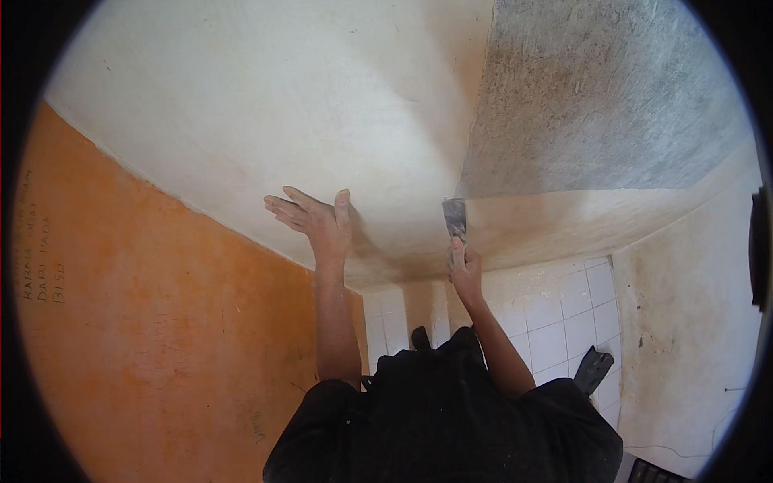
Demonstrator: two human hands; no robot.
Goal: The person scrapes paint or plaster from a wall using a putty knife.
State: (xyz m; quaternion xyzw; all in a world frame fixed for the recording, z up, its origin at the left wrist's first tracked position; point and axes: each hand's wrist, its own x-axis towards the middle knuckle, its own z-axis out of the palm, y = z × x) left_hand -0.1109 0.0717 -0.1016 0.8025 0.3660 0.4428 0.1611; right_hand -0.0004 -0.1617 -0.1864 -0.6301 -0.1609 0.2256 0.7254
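Squarely in front of the person stands a white wall (241,121), its upper right part taken up by a rough, mottled grey patch (596,105) with a fairly straight left edge and lower edge. Near the lower left corner of that patch is a putty knife (455,216), its flat, smeared grey blade pointing up and away from the person. The right hand (465,270) holds it, fingers clamped around the handle and thumb laid along the tool toward the blade; whether the blade's edge meets the wall is hard to tell.

The left hand (322,225) is raised well to the left of the tool and holds nothing. Its fingers are stretched out and partly fanned toward the upper left, with the thumb standing well apart from them. It is close to the white surface, though contact cannot be made out. Both hands look dusty with pale powder, and soft shadows fall on the wall beside them.

To the left runs an orange wall (161,306) with dark handwriting on it. Below, white square tiles (555,302) cover the floor, and a dark, wedge-shaped object (594,369) shows over them, just beside the right sleeve of the person's black shirt (451,419).
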